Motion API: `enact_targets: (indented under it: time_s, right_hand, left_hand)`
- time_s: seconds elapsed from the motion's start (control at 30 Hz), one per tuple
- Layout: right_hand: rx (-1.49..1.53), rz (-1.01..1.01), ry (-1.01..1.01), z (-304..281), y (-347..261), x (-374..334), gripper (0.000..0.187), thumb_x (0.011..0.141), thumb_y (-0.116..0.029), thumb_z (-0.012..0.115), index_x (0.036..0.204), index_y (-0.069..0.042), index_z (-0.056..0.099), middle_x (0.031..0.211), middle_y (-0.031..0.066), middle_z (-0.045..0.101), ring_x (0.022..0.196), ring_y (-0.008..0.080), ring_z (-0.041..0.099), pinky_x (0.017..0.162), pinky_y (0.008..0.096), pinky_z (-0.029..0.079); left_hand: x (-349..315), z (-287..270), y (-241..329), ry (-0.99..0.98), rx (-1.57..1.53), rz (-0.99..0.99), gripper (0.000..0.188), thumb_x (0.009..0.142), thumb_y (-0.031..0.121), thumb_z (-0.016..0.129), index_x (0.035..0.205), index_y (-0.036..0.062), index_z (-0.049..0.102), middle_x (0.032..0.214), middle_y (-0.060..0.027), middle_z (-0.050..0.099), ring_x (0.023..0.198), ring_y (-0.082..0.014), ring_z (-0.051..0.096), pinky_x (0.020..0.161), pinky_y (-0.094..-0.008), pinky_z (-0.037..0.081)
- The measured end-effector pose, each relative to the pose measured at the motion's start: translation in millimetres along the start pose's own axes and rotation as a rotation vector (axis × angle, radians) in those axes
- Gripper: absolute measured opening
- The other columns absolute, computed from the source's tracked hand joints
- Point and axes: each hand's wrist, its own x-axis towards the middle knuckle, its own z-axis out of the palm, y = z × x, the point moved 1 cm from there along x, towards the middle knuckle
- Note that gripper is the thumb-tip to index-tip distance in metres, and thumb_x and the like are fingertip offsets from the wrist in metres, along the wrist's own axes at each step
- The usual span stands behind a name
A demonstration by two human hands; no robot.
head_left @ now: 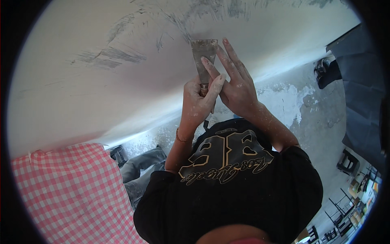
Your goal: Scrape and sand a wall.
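My left hand [195, 101] is closed round the short brown handle of a putty knife [202, 51], its blade pointing up toward a pale wall [154, 77]. The broad metal blade is grey and crusted along its end. My right hand [239, 85] is beside the blade with its fingers stretched out. One of its digits lies over the blade's face. Whitish residue spots both hands. Grey smears and streaks [118, 55] mark the wall surface beyond the knife.
A pink-and-white checked cloth [73, 191] covers something at the lower left, near legs in grey jeans [142, 166]. Another person's dark shoe [323, 71] shows at the right, near a dark sheet [361, 89]. A black stool [347, 162] stands on the white-spattered floor [284, 105].
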Motion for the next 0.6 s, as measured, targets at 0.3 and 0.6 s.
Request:
enact_targets:
  time_s: [0.3,0.6]
  right_hand:
    - [0.003,0.009,0.033,3.8,-12.7,-2.5,0.06,0.092,-0.016,0.07,0.145,-0.003,0.047,0.16,0.0202,0.034,0.141,0.0385,0.045,0.11,0.0469,0.044]
    - [0.093,-0.054,0.067,-9.1,-25.3,-9.2,0.034,0.096,-0.014,0.064,0.128,-0.022,0.072,0.143,0.0148,0.054,0.137,0.0363,0.05,0.1,0.046,0.054]
  left_hand:
    - [-14.6,-16.7,12.8,-0.029,-0.152,-0.155,0.024,0.092,0.02,0.077,0.088,0.0013,0.062,0.066,0.0036,0.056,0.056,-0.0017,0.048,0.05,-0.0209,0.036]
    - [-33.7,-14.3,17.2,-0.171,-0.028,0.071,0.034,0.085,0.019,0.084,0.095,-0.0014,0.06,0.071,0.0031,0.057,0.059,-0.0008,0.048,0.052,-0.0185,0.035]
